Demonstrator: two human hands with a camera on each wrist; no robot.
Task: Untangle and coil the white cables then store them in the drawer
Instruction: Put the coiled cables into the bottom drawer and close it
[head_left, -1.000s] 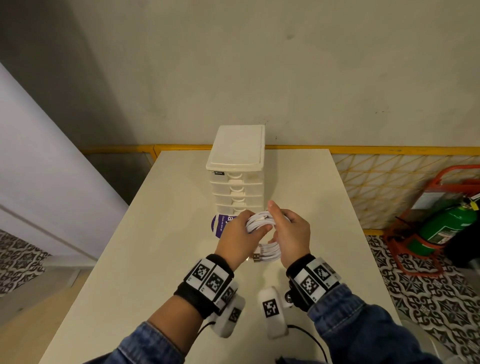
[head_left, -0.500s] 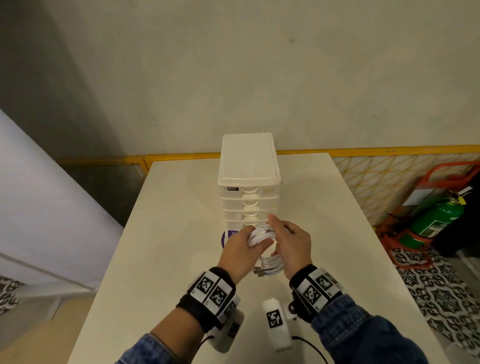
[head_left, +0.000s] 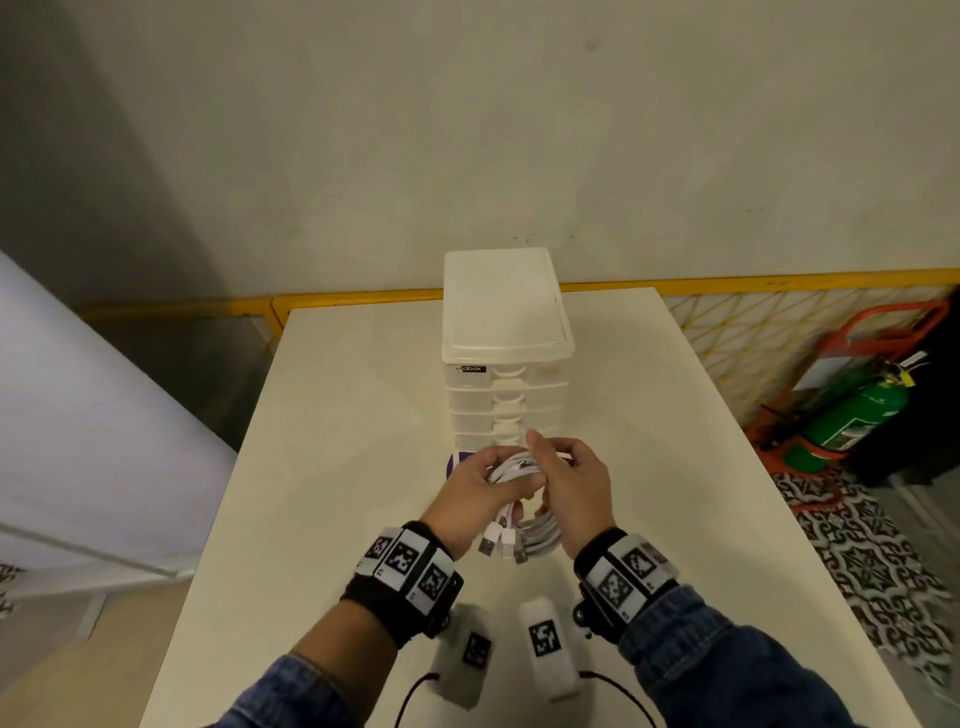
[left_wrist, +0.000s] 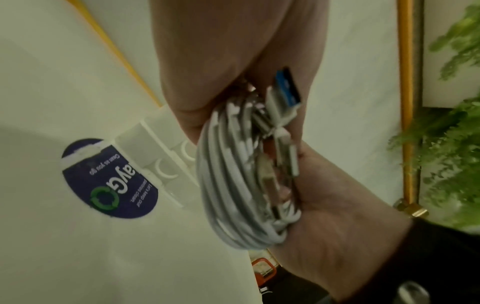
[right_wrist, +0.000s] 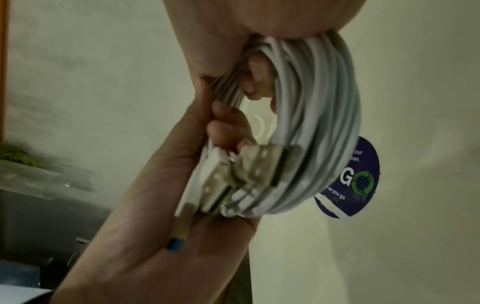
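A coil of white cables (head_left: 537, 530) hangs between my two hands above the table, just in front of the white drawer unit (head_left: 506, 384). My left hand (head_left: 475, 491) grips the coil's upper left side, fingers curled round the strands. At the top and right, my right hand (head_left: 576, 478) pinches the bundle. Several USB plugs (head_left: 501, 543) dangle at the coil's lower left. In the left wrist view the coil (left_wrist: 233, 185) shows a blue-tipped plug (left_wrist: 288, 86). In the right wrist view the strands (right_wrist: 319, 123) and metal plugs (right_wrist: 259, 166) lie against my left palm. All drawers look closed.
A round purple sticker (head_left: 460, 462) lies on the white table (head_left: 332, 467) at the unit's foot. A yellow railing (head_left: 363, 299) runs behind the table. On the floor to the right stands a green fire extinguisher (head_left: 857, 415) in an orange frame. A white panel stands on the left.
Both hands keep hold of the coil in front of the drawer unit. The coil now hangs a little lower, its plugs showing more. The head view has shifted, so the unit sits nearer the centre.
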